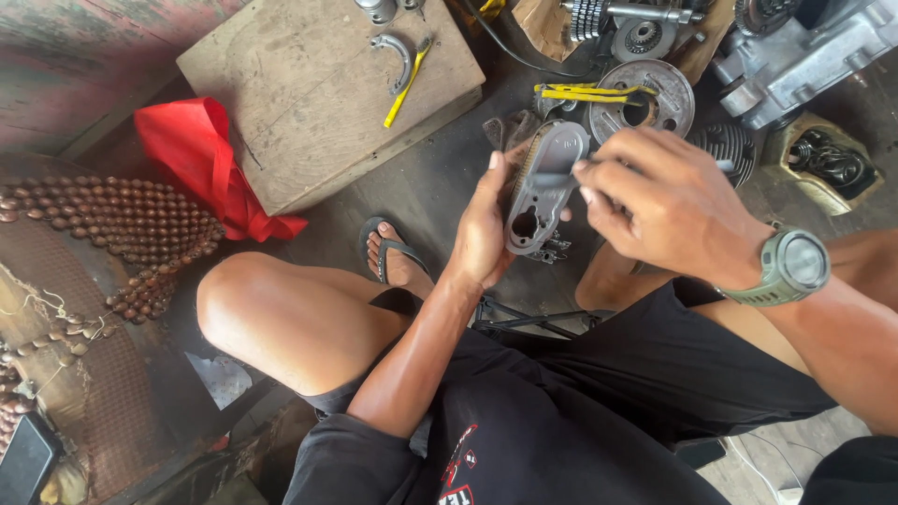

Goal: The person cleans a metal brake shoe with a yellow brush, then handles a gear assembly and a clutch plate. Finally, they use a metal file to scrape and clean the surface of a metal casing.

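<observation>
Near the middle of the frame, a grey metal cover [543,187] is gripped by the left hand [485,229]. Its top is pinched by the right hand [655,201], above the dark floor [430,187].

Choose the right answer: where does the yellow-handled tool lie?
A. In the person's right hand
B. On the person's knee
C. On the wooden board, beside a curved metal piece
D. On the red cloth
C: the yellow-handled tool lies on the wooden board next to the curved metal piece, away from the red cloth and from both hands.
</observation>
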